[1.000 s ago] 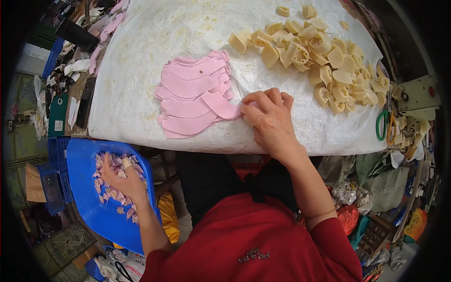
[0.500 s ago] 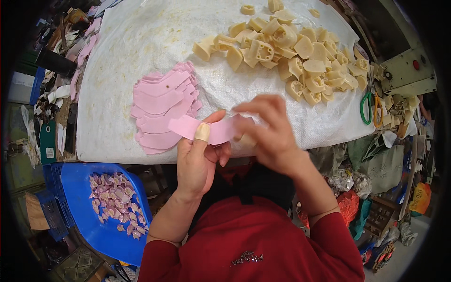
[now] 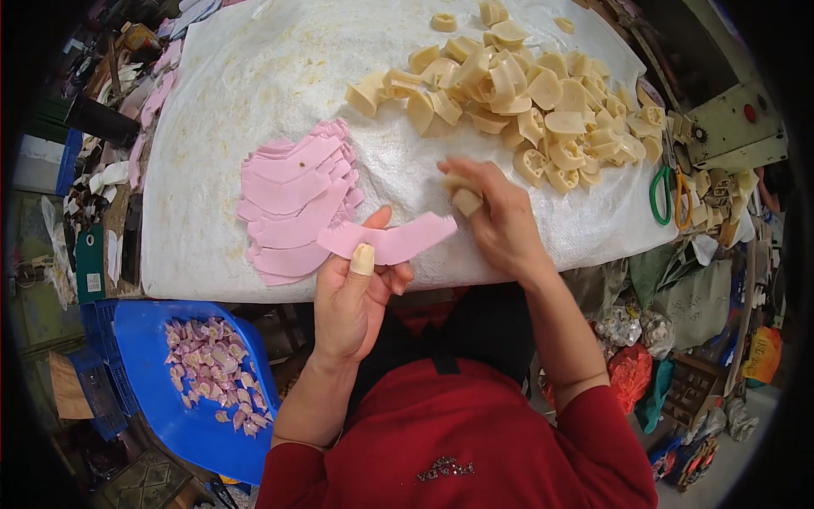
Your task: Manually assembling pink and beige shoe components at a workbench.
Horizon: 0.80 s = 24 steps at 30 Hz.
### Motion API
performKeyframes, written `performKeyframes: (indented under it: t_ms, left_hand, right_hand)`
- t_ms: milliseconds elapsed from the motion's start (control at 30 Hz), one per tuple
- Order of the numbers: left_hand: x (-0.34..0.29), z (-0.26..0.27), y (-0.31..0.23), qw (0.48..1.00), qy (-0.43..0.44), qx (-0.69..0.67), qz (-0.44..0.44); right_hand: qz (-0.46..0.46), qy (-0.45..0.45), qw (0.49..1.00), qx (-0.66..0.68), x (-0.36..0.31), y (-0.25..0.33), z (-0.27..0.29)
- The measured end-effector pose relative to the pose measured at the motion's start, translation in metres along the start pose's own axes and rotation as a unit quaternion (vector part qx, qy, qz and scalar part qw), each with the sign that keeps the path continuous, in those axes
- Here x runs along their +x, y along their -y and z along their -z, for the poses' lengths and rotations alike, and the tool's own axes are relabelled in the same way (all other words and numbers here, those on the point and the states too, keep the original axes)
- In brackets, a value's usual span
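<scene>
Head view: left hand [image 3: 346,307] pinches the pink strip [image 3: 405,241] between thumb and fingers, its free end projecting right of those fingertips; right hand [image 3: 502,216], fingers clamped on a beige piece [image 3: 461,183], sits just beyond.

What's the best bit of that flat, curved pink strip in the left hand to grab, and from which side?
Probably the right-hand end of the flat, curved pink strip, coming from the right: that end sticks out free, while the left hand holds it nearer the other end.
</scene>
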State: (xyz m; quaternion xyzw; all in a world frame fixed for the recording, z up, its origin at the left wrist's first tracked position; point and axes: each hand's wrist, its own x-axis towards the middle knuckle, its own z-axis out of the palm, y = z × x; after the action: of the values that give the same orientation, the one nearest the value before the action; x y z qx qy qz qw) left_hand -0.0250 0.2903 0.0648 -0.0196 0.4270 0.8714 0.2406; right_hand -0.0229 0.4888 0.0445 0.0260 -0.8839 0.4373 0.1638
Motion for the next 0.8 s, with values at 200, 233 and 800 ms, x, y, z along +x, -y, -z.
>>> performKeyframes:
  t_ms: [200, 233, 800]
  left_hand:
    - [-0.004, 0.017, 0.003, 0.998, 0.027, 0.048, -0.024]
    - [-0.005, 0.015, 0.003, 0.998, 0.025, 0.046, -0.026]
    - [-0.027, -0.014, 0.0, 0.997, 0.045, 0.03, -0.052]
  right_hand:
    - [0.04, -0.038, 0.979, -0.198, -0.024, 0.016, 0.005]
    - [0.026, -0.031, 0.983, -0.179, -0.026, 0.013, 0.009]
    - [0.262, -0.158, 0.943, 0.129, -0.035, 0.054, -0.025]
